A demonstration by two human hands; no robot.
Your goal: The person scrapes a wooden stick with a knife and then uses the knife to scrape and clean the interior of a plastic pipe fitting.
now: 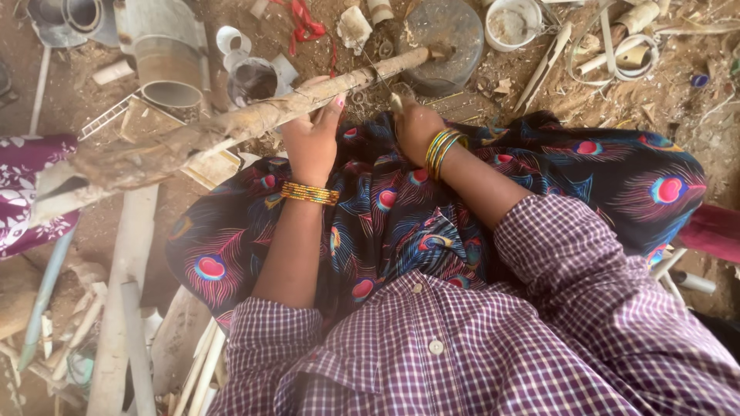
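A long rough bamboo pole (231, 127) lies slanted across my lap, from lower left to upper right. My left hand (312, 135) grips it from beneath, near its middle, thumb on top. My right hand (415, 127) is closed around the handle of a small tool whose thin blade (378, 77) rests against the pole. Both wrists wear yellow and green bangles. I sit on the ground in a dark peacock-feather patterned skirt (478, 208) and a checked purple shirt.
Dirt ground strewn with bamboo chips. Metal cans (166, 73) and a glass (253, 81) stand at upper left, a round dark stone (447, 38) and a white bowl (512, 21) ahead, bamboo strips (609, 46) at upper right, white slats (127, 293) at left. Another person's purple floral cloth (27, 185) lies at far left.
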